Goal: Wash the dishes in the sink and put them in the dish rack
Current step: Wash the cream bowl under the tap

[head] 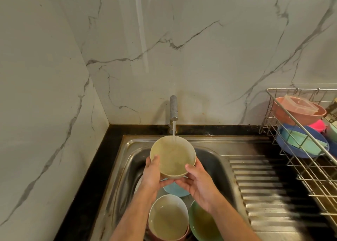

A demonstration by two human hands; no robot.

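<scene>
Both hands are up over the sink (127, 149), and between them sits a pale yellow bowl (172, 156), tilted so its mouth faces the camera. The left hand (152, 175) grips the bowl's left side, thumb hooked over the rim and fingers curled under the base. The right hand (198, 183) grips the lower right side, thumb on the rim, fingers wrapped beneath. Water (174, 129) is running from the steel tap (173, 107) straight into the far side of the bowl, just inside its rim.

Down in the basin, under the held bowl, a light blue bowl (175, 189) peeks out between the wrists. Nearer the camera, a white-rimmed bowl (167, 217) holds cloudy water and sits nested on a pink one (186, 234). Just beside it on the right, a green bowl (202, 224) lies partly under the right forearm.

Off to the right, past the ribbed drainboard (259, 189), the wire dish rack (310, 169) carries 2 leaning bowls: a pink bowl (295, 116) with a clear container (300, 103) inside it, and below it a blue bowl (291, 149) with a teal piece (304, 144) inside. A bright pink item (318, 124) shows behind them, too hidden to identify.
</scene>
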